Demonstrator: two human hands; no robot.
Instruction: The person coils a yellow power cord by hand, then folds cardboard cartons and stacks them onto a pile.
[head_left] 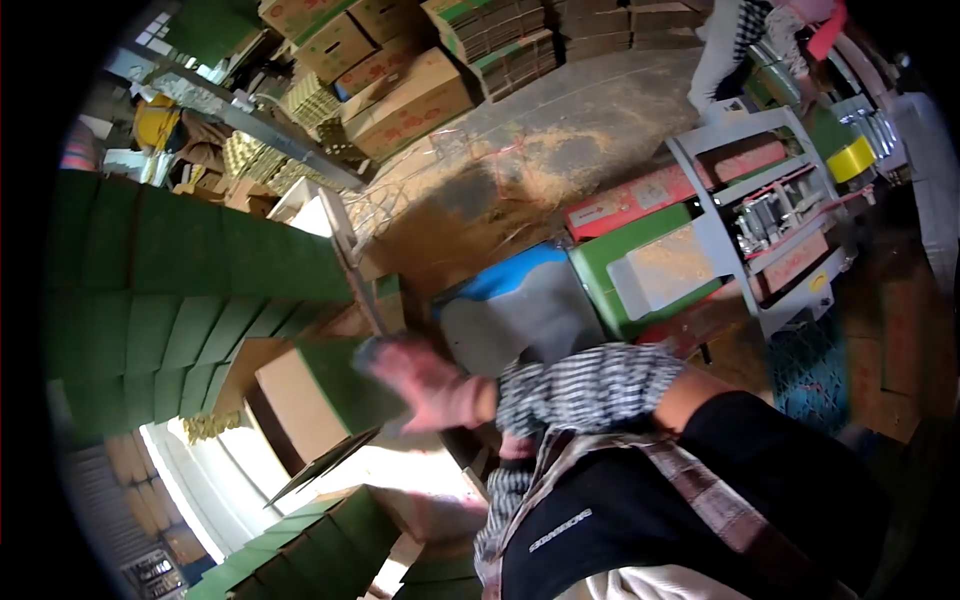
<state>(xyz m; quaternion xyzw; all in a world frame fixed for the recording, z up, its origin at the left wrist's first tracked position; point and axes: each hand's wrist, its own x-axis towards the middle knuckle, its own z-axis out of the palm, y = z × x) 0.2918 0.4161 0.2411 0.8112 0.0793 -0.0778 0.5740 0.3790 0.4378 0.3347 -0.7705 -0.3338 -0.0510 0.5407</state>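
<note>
My right hand, in a pink glove with dark fingertips, reaches across to the left. It is blurred by motion, but its fingers are stretched out with the thumb apart. Right beside it is an open cardboard box with a green side and brown flaps; whether the glove touches it, I cannot tell. Of my left hand, only a bit of pink glove shows below the right forearm, and its fingers are hidden. Both arms wear checkered sleeves. The box rests tilted over a brightly lit white surface.
Stacked green boxes fill the left, with more green boxes below. A carton-sealing machine holding yellow tape stands at right, a green box on its bed. Flattened cartons and a person are behind.
</note>
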